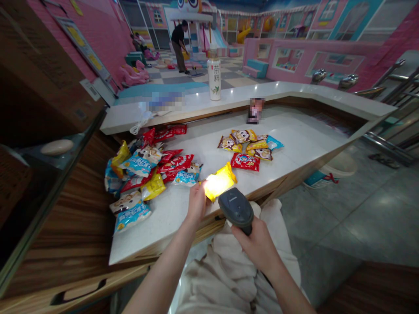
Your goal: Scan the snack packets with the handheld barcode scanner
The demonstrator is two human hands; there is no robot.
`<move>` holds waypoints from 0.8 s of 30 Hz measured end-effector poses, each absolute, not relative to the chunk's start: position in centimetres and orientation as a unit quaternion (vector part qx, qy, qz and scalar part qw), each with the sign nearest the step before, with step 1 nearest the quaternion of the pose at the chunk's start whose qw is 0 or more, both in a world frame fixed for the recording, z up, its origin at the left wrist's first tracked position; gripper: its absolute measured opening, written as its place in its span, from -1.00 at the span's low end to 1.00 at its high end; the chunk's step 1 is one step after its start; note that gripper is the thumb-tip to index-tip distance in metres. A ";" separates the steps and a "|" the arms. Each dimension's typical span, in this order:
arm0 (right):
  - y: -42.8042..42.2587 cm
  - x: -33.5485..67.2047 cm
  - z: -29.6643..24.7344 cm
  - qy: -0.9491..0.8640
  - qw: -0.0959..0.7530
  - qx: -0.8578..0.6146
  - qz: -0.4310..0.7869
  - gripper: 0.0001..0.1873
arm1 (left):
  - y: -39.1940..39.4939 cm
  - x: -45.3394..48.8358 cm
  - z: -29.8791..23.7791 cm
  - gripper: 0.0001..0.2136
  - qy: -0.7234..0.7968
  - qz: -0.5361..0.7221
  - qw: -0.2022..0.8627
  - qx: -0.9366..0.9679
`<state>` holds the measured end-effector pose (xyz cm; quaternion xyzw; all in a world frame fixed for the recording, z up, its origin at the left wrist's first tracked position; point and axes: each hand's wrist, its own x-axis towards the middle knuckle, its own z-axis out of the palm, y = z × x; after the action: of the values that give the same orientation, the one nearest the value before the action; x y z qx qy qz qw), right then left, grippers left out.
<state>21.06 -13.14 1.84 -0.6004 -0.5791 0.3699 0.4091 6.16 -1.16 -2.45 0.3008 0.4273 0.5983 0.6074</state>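
the near edge of the white bench [304,126] passes beneath the left hand [197,203] and the scanner [235,207]; its smooth top stretches right of the crinkled snack bags [258,146] to a raised far ledge [278,90]. the left grip pinches a glossy yellow packet [220,181] by its left end, over the bench. the right hand [258,244] curls around the handle of the rounded dark scanner, its head just beside the packet.

the yellow packet [220,182] is shiny, creased plastic film; the scanner [235,206] is matt plastic. the countertop [301,139] looks smooth and glossy, the cabinet panel [78,205] wood-grained, the trousers [212,279] wrinkled cloth.
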 end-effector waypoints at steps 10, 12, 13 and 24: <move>-13.1 20.9 1.9 -0.561 0.418 -0.605 0.381 -0.81 | -0.7 5.9 -3.2 -0.70 0.435 0.616 0.600 0.267; -13.1 21.0 1.8 -0.559 0.421 -0.605 0.378 -0.81 | -0.7 5.8 -3.0 -0.67 0.432 0.642 0.586 0.241; -13.1 21.0 1.8 -0.559 0.422 -0.607 0.377 -0.81 | -0.6 5.8 -3.0 -0.66 0.431 0.653 0.577 0.235; -13.4 21.6 1.7 -0.564 0.421 -0.602 0.378 -0.80 | -0.6 1.6 -1.0 -0.41 0.526 0.499 0.570 0.385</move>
<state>21.55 -13.36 1.74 -0.6017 -0.5640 0.3781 0.4206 1.60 -0.56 -0.99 0.3854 0.5262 0.4994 0.5703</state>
